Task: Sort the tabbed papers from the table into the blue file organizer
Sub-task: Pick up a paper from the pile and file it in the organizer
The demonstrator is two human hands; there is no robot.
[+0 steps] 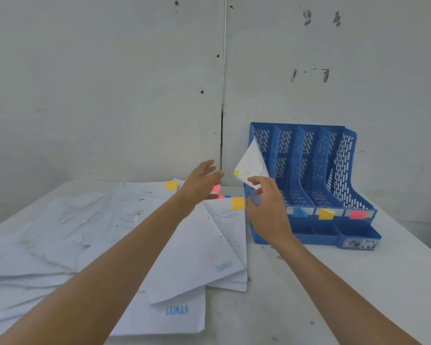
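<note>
At the blue file organizer's (pixel 316 170) leftmost slot, a yellow-tabbed paper (pixel 253 163) leans tilted. The right hand (pixel 269 210) touches its lower edge, grip indeterminate. The left hand (pixel 200 185), fingers straight, hovers over loose papers (pixel 189 245) on the table (pixel 309 282).

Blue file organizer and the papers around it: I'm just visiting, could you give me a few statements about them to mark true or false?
1. The blue file organizer stands on the table, to the right of the paper pile. True.
2. A tilted paper with a yellow-green tab is at the organizer's left end. True.
3. The organizer's front shows only pink labels. False: a blue label, a yellow label and a pink label show.
4. The left hand grips a sheet. False: its fingers are spread and hold nothing.
5. Every paper is filed. False: many sheets lie on the table.
</note>
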